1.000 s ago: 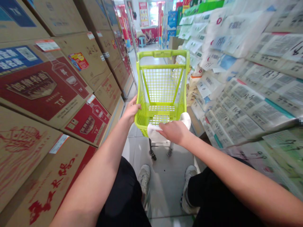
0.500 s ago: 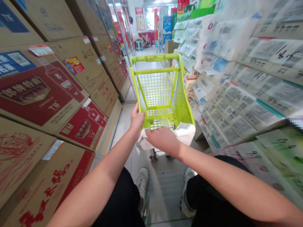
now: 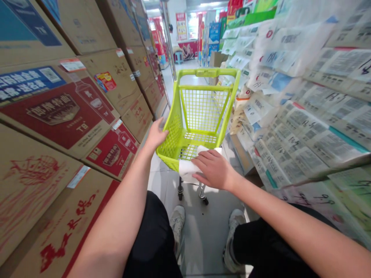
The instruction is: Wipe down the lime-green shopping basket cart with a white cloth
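Observation:
A lime-green shopping cart (image 3: pixel 171 143) stands in front of me, its basket turned at an angle. My right hand (image 3: pixel 213 168) presses a white cloth (image 3: pixel 188 170) over the cart's near rim, its fingers bent around the cloth. At the basket's left side is my left hand (image 3: pixel 156 135), fingers partly spread, the thumb by the green rim. Its fingertips are partly blurred, and nothing shows inside the hand. The basket holds nothing that I can see.
Stacked cartons (image 3: pixel 55 112) line the left side. On the right, wrapped paper packs (image 3: pixel 307 127) form a tall pile. My shoes (image 3: pixel 177 224) are below the cart. A blue stool (image 3: pixel 179 57) stands far down the aisle.
The cart has turned, showing more of its left side. My left hand has shifted left and opened. My right hand has moved right with the cloth, which now covers less of the near rim's right part.

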Demonstrator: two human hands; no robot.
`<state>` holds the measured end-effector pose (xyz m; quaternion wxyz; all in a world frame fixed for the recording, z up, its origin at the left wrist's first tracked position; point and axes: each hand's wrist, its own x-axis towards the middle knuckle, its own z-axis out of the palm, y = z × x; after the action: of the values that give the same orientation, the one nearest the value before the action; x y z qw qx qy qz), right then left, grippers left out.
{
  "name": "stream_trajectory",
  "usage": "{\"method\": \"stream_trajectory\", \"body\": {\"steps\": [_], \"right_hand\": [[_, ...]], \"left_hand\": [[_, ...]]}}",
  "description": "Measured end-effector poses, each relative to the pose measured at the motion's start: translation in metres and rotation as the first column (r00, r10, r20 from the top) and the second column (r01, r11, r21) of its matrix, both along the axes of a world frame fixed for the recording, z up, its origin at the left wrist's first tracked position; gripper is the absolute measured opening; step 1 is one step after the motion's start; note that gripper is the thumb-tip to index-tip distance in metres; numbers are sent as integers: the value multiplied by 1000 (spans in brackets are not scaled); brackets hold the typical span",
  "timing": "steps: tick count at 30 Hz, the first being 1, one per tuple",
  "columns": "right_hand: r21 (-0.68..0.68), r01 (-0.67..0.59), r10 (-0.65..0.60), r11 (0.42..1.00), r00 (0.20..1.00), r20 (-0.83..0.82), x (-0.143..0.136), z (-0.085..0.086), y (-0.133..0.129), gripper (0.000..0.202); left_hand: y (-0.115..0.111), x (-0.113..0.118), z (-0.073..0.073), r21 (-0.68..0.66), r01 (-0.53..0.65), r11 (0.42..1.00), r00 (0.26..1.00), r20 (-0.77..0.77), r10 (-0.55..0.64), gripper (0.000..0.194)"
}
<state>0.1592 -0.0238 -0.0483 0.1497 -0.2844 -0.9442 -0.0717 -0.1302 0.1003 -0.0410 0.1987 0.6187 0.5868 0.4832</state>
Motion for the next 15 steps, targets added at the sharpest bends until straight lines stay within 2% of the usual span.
{"method": "stream_trajectory", "body": {"steps": [2,3,4,5,7,9,11,12,15], "right_hand": [[24,-23,26,999,995,-100,10,1,1,51],[27,1,3,1000,989,-145,15,2,3,52],[19,50,-46,999,982,-185,22,3,6,53],[4,120,-116,993,967,-225,28,3,10,55],[-40,281,-280,959,915,-290,41,4,18,60],[-83,389,-394,918,864,-314,53,4,25,59],[-132,421,-440,897,836,-328,62,4,29,57],[-176,423,-458,889,820,-343,66,5,30,56],[-412,394,-547,822,748,-376,74,10,28,57]], "left_hand": [[-23,13,13,183,-38,982,964,-254,85,67],[-38,24,20,179,19,984,931,-362,48,58],[-53,36,24,123,117,985,895,-444,-50,46],[-68,48,27,18,243,970,843,-498,-202,41],[-94,70,27,-231,412,881,711,-523,-469,52],[-110,84,21,-430,486,761,540,-538,-648,60],[-115,90,14,-495,507,705,418,-575,-704,53],[-116,91,11,-496,514,700,385,-596,-705,49],[-114,88,9,-459,535,709,370,-627,-685,40]]}}
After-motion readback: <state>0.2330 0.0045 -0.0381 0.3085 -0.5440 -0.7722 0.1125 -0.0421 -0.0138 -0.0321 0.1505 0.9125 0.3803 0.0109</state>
